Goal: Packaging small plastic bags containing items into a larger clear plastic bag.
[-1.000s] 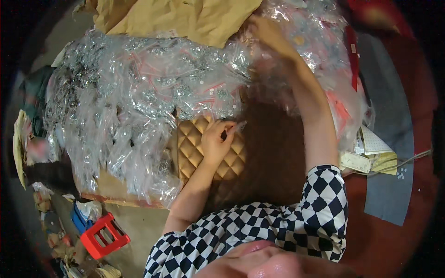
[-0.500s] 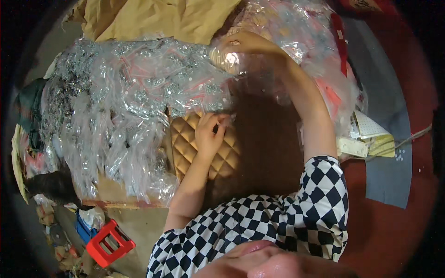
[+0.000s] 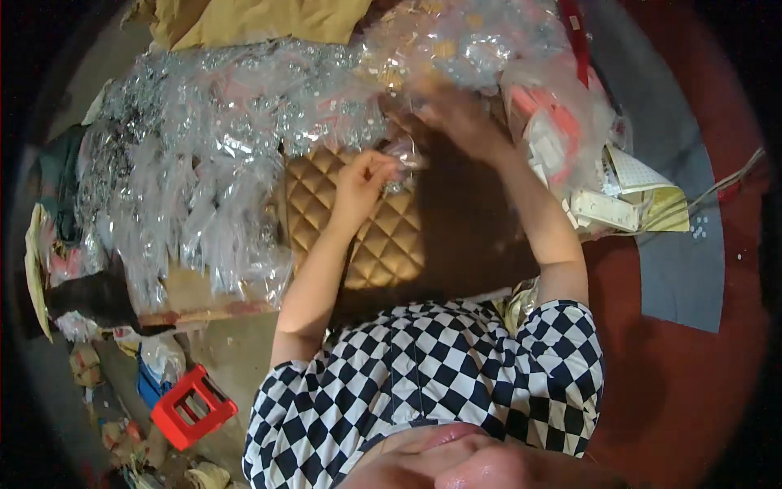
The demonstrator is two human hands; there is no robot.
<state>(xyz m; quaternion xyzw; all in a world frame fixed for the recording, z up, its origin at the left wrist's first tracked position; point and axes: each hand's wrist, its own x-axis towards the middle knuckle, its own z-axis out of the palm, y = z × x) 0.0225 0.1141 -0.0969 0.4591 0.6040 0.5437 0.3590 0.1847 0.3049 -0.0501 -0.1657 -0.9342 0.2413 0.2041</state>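
Heaps of clear plastic bags (image 3: 204,179) cover the counter around a golden quilted pad (image 3: 371,236). The left hand (image 3: 366,183) pinches a small clear bag (image 3: 405,155). The right hand (image 3: 456,114) is blurred, so I cannot tell its grip.

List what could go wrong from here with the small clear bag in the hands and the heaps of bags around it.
1. The small clear bag is pinched only at its edge by the left hand, while the right hand is motion-blurred; it may slip from so slight a hold.
2. Dropped, it could vanish among the heap of clear bags beside the quilted gold cushion.
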